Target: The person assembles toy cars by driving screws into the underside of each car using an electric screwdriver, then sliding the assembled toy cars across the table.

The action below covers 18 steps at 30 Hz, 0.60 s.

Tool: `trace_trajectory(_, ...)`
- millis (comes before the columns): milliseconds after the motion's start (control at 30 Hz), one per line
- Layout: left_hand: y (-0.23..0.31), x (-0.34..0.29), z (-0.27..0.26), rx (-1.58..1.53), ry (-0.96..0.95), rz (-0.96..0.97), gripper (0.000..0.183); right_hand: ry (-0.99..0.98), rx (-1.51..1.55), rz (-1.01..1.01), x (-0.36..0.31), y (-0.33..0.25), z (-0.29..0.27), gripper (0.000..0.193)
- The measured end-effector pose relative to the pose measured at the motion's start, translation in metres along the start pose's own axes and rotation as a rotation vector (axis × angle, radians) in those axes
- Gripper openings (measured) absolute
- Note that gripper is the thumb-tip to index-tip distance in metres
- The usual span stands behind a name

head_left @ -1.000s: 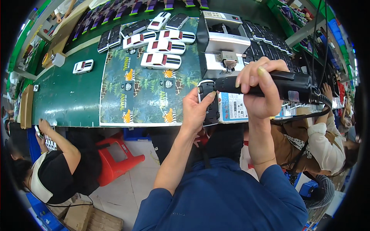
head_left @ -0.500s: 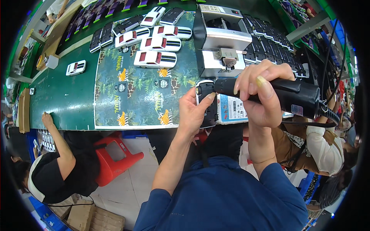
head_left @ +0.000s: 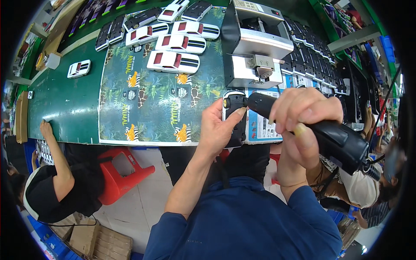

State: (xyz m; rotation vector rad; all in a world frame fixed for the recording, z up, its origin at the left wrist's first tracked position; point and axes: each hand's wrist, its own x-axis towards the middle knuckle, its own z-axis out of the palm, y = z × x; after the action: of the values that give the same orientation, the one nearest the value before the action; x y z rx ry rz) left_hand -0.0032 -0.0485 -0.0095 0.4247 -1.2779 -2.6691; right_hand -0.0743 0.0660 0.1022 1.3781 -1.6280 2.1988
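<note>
The left hand [head_left: 219, 128] holds with its fingers a toy car [head_left: 236, 103], underside up, near the middle at one o'clock; the right hand [head_left: 305, 119] has its fingers wrapped around a black power screwdriver [head_left: 340, 145], tip at the car. This car seems unfinished. Upright white cars [head_left: 174, 62] at eleven o'clock may be done; overturned cars [head_left: 297, 65] toward two o'clock perhaps wait.

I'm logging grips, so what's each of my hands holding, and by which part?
Left hand: an upturned toy car, by one side, thumb on the underside. Right hand: a black corded tool, around its barrel.
</note>
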Motion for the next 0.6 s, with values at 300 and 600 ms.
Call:
trace_trajectory(300,-0.002,-0.001,-0.001,0.018,-0.020,0.042,0.019,0.094,0.194,0.095,0.000,0.001,0.001,0.026)
trace_trajectory(600,-0.002,-0.001,-0.004,0.000,-0.021,0.052,0.022,0.044,0.253,0.119,-0.003,0.013,-0.001,0.027)
